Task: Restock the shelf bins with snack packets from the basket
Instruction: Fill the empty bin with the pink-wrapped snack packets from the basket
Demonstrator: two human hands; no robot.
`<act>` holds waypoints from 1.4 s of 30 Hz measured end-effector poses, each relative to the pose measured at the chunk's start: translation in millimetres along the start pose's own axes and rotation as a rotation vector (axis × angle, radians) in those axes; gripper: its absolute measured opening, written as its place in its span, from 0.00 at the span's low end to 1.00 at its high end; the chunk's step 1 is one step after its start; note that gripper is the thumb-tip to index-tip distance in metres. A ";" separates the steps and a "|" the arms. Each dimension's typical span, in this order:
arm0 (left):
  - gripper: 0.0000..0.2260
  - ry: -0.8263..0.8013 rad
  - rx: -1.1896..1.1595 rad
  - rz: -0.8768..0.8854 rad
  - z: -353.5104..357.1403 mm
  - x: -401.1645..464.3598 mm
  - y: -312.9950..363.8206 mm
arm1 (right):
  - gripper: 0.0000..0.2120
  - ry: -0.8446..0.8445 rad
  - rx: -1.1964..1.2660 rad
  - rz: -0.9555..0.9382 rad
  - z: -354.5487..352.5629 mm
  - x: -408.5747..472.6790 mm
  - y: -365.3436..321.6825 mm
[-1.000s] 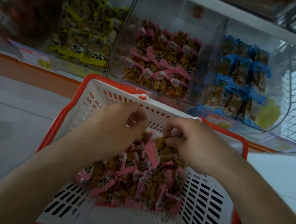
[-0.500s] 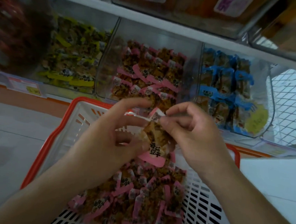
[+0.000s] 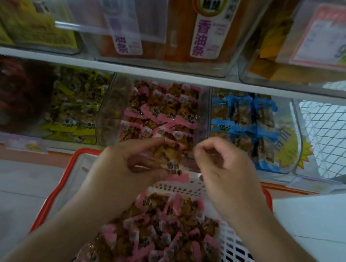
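A white basket with a red rim [image 3: 62,176] sits below me, holding several pink-edged snack packets [image 3: 161,232]. My left hand [image 3: 124,168] pinches one pink-edged packet [image 3: 169,158] just above the basket's far wall, in front of the clear middle shelf bin [image 3: 112,110] that holds the same pink packets [image 3: 160,117]. My right hand [image 3: 224,171] hovers right of that packet, fingers curled, with thumb and forefinger pinched; nothing shows between them.
Left of the pink bin are yellow-edged packets [image 3: 75,111] and dark red ones [image 3: 10,95]. A bin of blue packets [image 3: 244,125] stands to the right, then a wire grid [image 3: 331,137]. The upper shelf [image 3: 172,74] carries clear bins of orange packs [image 3: 206,26].
Both hands rose from the basket's heap with one pink packet toward the middle bin. The right hand has let go of it; the left still holds it. My view tilted up.
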State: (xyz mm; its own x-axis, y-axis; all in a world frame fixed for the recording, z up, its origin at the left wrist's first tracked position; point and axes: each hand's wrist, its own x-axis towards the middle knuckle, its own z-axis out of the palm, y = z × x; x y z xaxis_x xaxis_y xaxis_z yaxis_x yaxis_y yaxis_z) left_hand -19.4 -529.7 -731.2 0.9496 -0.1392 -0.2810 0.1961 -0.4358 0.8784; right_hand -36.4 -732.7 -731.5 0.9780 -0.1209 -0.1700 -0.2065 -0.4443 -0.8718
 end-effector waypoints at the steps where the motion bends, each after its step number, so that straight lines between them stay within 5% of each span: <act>1: 0.27 0.021 0.035 0.017 1.2 13.3 3.0 | 0.08 0.057 -0.032 0.000 -7.1 1.9 2.9; 8: 0.25 0.012 0.244 0.084 41.1 117.3 -0.6 | 0.05 -0.005 -0.383 0.117 -23.5 9.3 20.8; 23: 0.27 0.002 0.848 0.235 81.2 158.2 -18.0 | 0.07 -0.053 -0.489 0.043 -21.5 9.5 18.2; 29: 0.32 -0.053 0.768 0.146 70.1 141.7 -10.5 | 0.10 -0.052 -0.468 0.073 -21.9 9.7 17.9; 35: 0.21 0.115 0.533 0.178 24.4 86.7 -5.0 | 0.10 -0.011 -0.446 0.062 -25.9 2.1 6.7; 42: 0.22 0.298 0.601 0.003 -45.9 -23.8 -48.9 | 0.15 -0.591 -0.738 0.168 12.0 -7.7 31.4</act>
State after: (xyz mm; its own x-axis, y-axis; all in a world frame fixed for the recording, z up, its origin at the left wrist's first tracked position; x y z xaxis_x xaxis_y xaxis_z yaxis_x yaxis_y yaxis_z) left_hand -40.4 -464.2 -749.7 0.9937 0.0732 -0.0844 0.1052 -0.8672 0.4868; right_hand -50.0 -735.0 -763.1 0.7491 0.1441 -0.6466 -0.1146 -0.9332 -0.3407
